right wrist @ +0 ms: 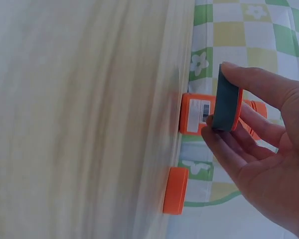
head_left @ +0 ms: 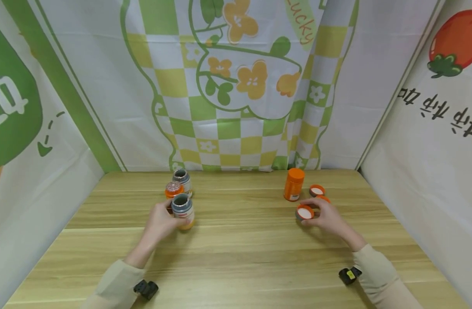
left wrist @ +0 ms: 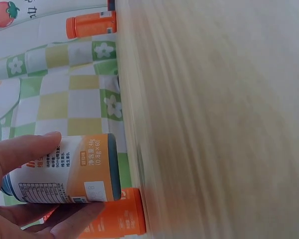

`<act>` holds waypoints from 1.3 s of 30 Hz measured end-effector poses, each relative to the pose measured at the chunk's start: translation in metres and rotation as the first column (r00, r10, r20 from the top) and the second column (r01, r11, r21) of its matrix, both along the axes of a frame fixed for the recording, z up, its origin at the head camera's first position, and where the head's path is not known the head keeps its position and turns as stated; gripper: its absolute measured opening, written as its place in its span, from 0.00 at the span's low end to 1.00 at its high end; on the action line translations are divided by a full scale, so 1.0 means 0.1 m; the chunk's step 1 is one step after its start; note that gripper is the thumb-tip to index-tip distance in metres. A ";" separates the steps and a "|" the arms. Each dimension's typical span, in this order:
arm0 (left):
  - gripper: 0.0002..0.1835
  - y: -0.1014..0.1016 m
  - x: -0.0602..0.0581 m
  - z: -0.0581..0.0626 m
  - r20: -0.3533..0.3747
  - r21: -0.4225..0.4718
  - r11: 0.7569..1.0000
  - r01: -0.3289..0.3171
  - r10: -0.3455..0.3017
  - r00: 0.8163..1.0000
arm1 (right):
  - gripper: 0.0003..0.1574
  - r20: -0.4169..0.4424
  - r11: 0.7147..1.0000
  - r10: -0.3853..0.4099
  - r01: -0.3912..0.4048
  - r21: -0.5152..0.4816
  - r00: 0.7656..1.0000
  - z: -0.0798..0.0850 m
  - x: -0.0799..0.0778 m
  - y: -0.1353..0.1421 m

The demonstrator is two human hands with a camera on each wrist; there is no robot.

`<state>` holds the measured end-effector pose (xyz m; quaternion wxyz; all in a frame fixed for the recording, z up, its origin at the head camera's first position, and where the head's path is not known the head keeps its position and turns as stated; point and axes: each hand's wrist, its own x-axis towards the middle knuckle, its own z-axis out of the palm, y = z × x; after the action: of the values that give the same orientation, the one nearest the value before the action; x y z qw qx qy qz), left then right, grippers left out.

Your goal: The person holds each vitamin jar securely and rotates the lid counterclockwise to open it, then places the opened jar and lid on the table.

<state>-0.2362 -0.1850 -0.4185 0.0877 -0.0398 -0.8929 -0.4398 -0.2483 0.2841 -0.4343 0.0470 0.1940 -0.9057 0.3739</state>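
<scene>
My left hand (head_left: 161,221) grips a small bottle (head_left: 183,211) with a grey-blue neck, an uncapped mouth and a white-and-orange label. In the left wrist view, thumb and fingers wrap the bottle (left wrist: 70,169), its base close over the table. Just behind it are an orange bottle (head_left: 174,188) with a silvery top and another uncapped bottle (head_left: 182,179) with a grey neck. On the right, my right hand (head_left: 328,218) pinches a lid (head_left: 304,213), white inside, orange-rimmed. The right wrist view shows the lid's (right wrist: 226,98) grey-blue side between thumb and fingertips.
An orange bottle with its lid on (head_left: 294,184) stands toward the back right. Beside it lie two more lids, one grey-sided (head_left: 317,190) and one orange (head_left: 323,198), partly behind my right hand. Patterned curtains (head_left: 236,141) rise along the back of the wooden table (head_left: 239,257).
</scene>
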 end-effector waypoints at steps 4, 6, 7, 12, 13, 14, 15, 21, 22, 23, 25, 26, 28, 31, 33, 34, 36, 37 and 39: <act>0.31 -0.04 0.01 0.01 0.023 -0.023 1.000 -0.015 0.016 1.000 | 0.36 -0.028 0.999 -0.018 0.019 0.034 0.999 -0.01 -0.01 0.06; 0.31 -0.06 0.01 0.01 0.033 -0.027 0.999 -0.021 0.022 0.999 | 0.36 -0.037 0.998 -0.025 0.027 0.054 0.999 -0.01 -0.01 0.09; 0.32 -0.07 0.01 0.01 0.036 -0.029 0.999 -0.022 0.023 0.999 | 0.36 -0.036 0.998 -0.027 0.029 0.059 0.999 -0.02 -0.01 0.10; 0.32 -0.10 0.01 0.01 0.041 -0.041 0.999 -0.023 0.025 0.999 | 0.36 -0.044 0.995 -0.036 0.040 0.095 0.998 -0.01 -0.02 0.16; 0.32 -0.11 0.01 0.01 0.040 -0.045 0.999 -0.023 0.025 0.999 | 0.36 -0.047 0.994 -0.035 0.039 0.104 0.998 -0.01 -0.03 0.17; 0.31 -0.11 0.01 0.01 0.039 -0.050 0.998 -0.024 0.026 0.999 | 0.36 -0.049 0.993 -0.035 0.040 0.111 0.998 -0.01 -0.03 0.18; 0.31 -0.12 0.01 0.01 0.039 -0.054 0.998 -0.027 0.029 0.999 | 0.36 -0.050 0.992 -0.036 0.041 0.118 0.998 -0.01 -0.03 0.19; 0.32 -0.15 0.03 0.02 0.058 -0.068 0.997 -0.032 0.036 0.998 | 0.36 -0.070 0.977 -0.065 0.078 0.197 0.995 0.00 -0.04 0.25; 0.33 -0.16 0.03 0.02 0.061 -0.067 0.997 -0.031 0.035 0.998 | 0.36 -0.070 0.974 -0.072 0.085 0.209 0.995 0.00 -0.03 0.26; 0.33 -0.16 0.04 0.02 0.064 -0.067 0.997 -0.031 0.036 0.997 | 0.36 -0.068 0.972 -0.075 0.089 0.216 0.995 0.01 -0.03 0.27; 0.32 -0.18 0.04 0.02 0.065 -0.074 0.997 -0.037 0.041 0.997 | 0.35 -0.061 0.969 -0.087 0.099 0.227 0.994 0.02 -0.02 0.28; 0.33 -0.19 0.04 0.02 0.066 -0.077 0.996 -0.037 0.042 0.997 | 0.35 -0.056 0.968 -0.090 0.101 0.228 0.994 0.02 -0.02 0.29; 0.33 -0.20 0.04 0.02 0.069 -0.080 0.996 -0.037 0.043 0.997 | 0.35 -0.050 0.966 -0.095 0.104 0.235 0.994 0.03 -0.01 0.30; 0.34 -0.22 0.05 0.02 0.080 -0.084 0.996 -0.037 0.044 0.996 | 0.36 -0.043 0.963 -0.105 0.113 0.243 0.993 0.03 -0.01 0.33; 0.34 -0.23 0.05 0.02 0.084 -0.091 0.995 -0.039 0.046 0.995 | 0.36 -0.036 0.963 -0.112 0.117 0.244 0.993 0.03 -0.01 0.35; 0.34 -0.24 0.04 0.02 0.085 -0.092 0.995 -0.042 0.050 0.995 | 0.36 -0.033 0.962 -0.115 0.120 0.244 0.993 0.02 -0.02 0.36; 0.34 -0.24 0.04 0.02 0.081 -0.099 0.994 -0.047 0.055 0.995 | 0.36 -0.026 0.963 -0.121 0.124 0.241 0.992 0.02 -0.03 0.38; 0.34 -0.25 0.04 0.02 0.079 -0.103 0.993 -0.049 0.057 0.995 | 0.35 -0.022 0.963 -0.124 0.126 0.239 0.992 0.02 -0.03 0.39; 0.33 -0.25 0.03 0.02 0.077 -0.106 0.993 -0.050 0.058 0.995 | 0.35 -0.012 0.963 -0.130 0.129 0.238 0.991 0.01 -0.03 0.41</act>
<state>-0.2328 -0.2101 -0.4170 0.0613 -0.0025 -0.9181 -0.3915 -0.2518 0.3246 -0.4331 0.0463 0.1379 -0.9549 0.2590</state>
